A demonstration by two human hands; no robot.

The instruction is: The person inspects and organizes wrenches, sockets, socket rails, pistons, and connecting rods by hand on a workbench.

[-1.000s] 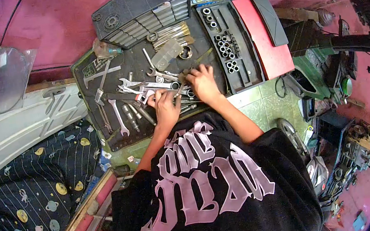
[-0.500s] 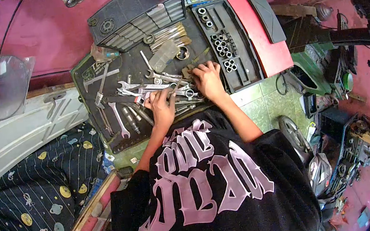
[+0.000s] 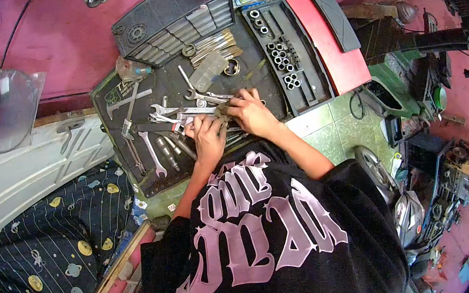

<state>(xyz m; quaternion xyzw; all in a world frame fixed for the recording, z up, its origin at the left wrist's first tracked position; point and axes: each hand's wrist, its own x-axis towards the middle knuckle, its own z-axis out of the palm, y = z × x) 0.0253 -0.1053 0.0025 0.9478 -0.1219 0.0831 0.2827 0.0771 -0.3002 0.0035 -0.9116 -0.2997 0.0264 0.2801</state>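
Note:
My left hand (image 3: 208, 139) is closed over the pile of wrenches, its fingertips pinched on something I cannot make out. Right beside it, my right hand (image 3: 252, 116) has its fingers curled round a small brownish flat piece (image 3: 221, 112), whose kind does not show. The two hands nearly touch. Around them lie loose combination wrenches (image 3: 162, 109) and a longer open-end wrench (image 3: 154, 153). Several cylindrical sockets (image 3: 168, 153) sit left of my left hand. A caliper (image 3: 131, 107) rests farther left on the dark mat (image 3: 170, 77).
A black small-parts drawer cabinet (image 3: 176, 28) stands at the back. To the right is an open socket case (image 3: 308, 73) with a red panel (image 3: 330, 41). A row of slim wrenches (image 3: 216, 46), a translucent box (image 3: 208, 72) and a tape roll (image 3: 231, 67) lie behind my hands.
My right hand has moved left with the brownish piece, from near the socket case to beside my left hand. My left hand has stayed nearly in place.

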